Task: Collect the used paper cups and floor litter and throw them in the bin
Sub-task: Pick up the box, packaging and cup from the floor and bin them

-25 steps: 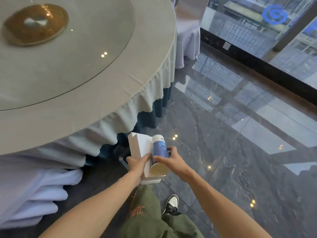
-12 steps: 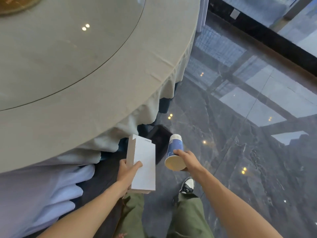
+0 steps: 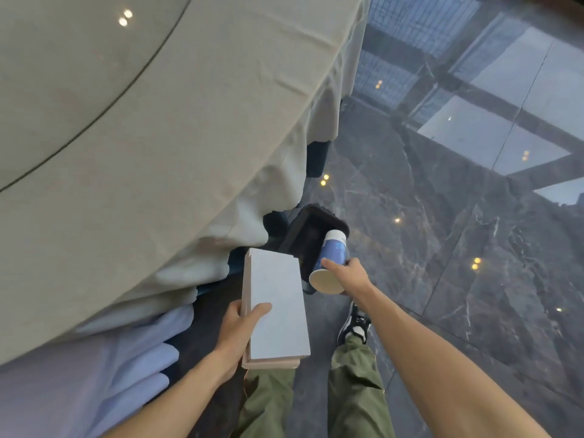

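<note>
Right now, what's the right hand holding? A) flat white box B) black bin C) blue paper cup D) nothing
C: the right hand grips the blue paper cup tilted over the black bin; the flat white box is in the left hand.

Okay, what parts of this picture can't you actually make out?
Head view only:
- Black bin: its inside is dark, and the paper cup and white box cover its near side.
- Cup's print: too small.
- Right hand fingers: behind the cup.
- Under the table: hidden by cloth.
</note>
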### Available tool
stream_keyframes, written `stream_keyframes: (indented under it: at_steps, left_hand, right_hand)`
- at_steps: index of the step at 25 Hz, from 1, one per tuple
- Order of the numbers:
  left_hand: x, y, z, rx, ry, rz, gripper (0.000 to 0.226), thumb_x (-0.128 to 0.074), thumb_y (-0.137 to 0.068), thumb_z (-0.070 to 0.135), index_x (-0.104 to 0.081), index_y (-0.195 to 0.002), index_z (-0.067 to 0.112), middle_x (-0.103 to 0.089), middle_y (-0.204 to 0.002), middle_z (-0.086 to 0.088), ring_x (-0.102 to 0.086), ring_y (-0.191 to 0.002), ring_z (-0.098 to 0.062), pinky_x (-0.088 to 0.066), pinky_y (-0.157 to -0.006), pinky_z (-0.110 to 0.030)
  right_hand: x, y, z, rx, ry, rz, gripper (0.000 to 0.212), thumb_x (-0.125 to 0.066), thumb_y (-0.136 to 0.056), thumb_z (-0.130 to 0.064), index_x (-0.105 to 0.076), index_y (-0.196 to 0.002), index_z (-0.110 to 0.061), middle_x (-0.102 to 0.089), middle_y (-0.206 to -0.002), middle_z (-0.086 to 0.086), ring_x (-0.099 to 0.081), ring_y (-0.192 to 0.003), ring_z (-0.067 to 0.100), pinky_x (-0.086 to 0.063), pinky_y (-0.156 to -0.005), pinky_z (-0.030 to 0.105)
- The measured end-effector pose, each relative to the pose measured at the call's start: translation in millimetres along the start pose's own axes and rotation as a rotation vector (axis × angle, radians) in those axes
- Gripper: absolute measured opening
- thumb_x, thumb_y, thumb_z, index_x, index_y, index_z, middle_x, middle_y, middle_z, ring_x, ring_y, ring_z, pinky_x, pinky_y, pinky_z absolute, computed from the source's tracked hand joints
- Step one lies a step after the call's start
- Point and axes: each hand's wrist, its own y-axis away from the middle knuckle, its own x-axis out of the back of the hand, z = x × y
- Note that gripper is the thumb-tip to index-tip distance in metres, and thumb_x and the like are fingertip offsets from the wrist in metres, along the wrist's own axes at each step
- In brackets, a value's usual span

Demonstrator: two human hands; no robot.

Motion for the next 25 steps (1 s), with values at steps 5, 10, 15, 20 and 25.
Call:
stream_keyframes:
  at_steps: [5, 10, 15, 20, 25]
  left_hand:
    - [-8, -27, 14, -0.046, -0.029, -0.009, 0.058, -0.076, -0.090, 0.031, -0.044, -0.136, 0.016, -0.064, -0.118, -0.002, -0.065, -0.104, -0.018, -0.049, -0.072, -0.030]
    - [-25, -32, 36, -0.034, 0.010, -0.014, 0.061, -0.078, -0.088, 0.035, -0.044, -0.136, 0.016, -0.066, -0.114, -0.003, -0.067, -0.101, -0.019, -0.050, -0.070, -0.031]
    - [-43, -32, 46, 0.006, 0.010, 0.017, 0.067, -0.080, -0.085, 0.042, -0.040, -0.133, 0.017, -0.062, -0.109, -0.001, -0.064, -0.095, -0.017, -0.048, -0.066, -0.029]
    - [-49, -39, 44, 0.036, -0.029, 0.087, 0.063, -0.063, -0.090, 0.064, -0.042, -0.128, 0.019, -0.061, -0.104, 0.002, -0.062, -0.088, -0.014, -0.046, -0.062, -0.029]
    - [-44, -46, 37, -0.005, -0.042, 0.159, 0.049, -0.058, -0.099, 0.053, -0.046, -0.124, 0.012, -0.055, -0.094, 0.004, -0.056, -0.080, -0.011, -0.041, -0.058, -0.028]
  right_hand:
    - [-20, -23, 12, 0.053, 0.078, -0.005, 0.067, -0.063, -0.094, -0.050, -0.043, -0.137, -0.003, -0.057, -0.114, 0.004, -0.061, -0.100, 0.026, -0.049, -0.082, 0.040]
    - [-10, 1, 21, 0.021, -0.089, -0.138, 0.050, -0.058, -0.097, -0.053, -0.063, -0.123, -0.011, -0.069, -0.099, 0.008, -0.071, -0.091, 0.024, -0.062, -0.086, 0.045]
    - [-3, 26, 15, 0.038, -0.204, -0.460, 0.044, -0.068, -0.093, -0.047, -0.068, -0.119, -0.012, -0.079, -0.096, 0.001, -0.077, -0.086, 0.020, -0.063, -0.086, 0.043]
    - [-2, 22, 14, 0.017, -0.206, -0.470, 0.031, -0.072, -0.093, -0.030, -0.065, -0.116, -0.010, -0.079, -0.106, 0.001, -0.077, -0.097, 0.020, -0.063, -0.087, 0.037]
    - [1, 10, 12, -0.032, -0.339, -0.328, 0.027, -0.071, -0.093, -0.027, -0.066, -0.112, -0.009, -0.076, -0.111, 0.011, -0.070, -0.086, 0.018, -0.056, -0.071, 0.030]
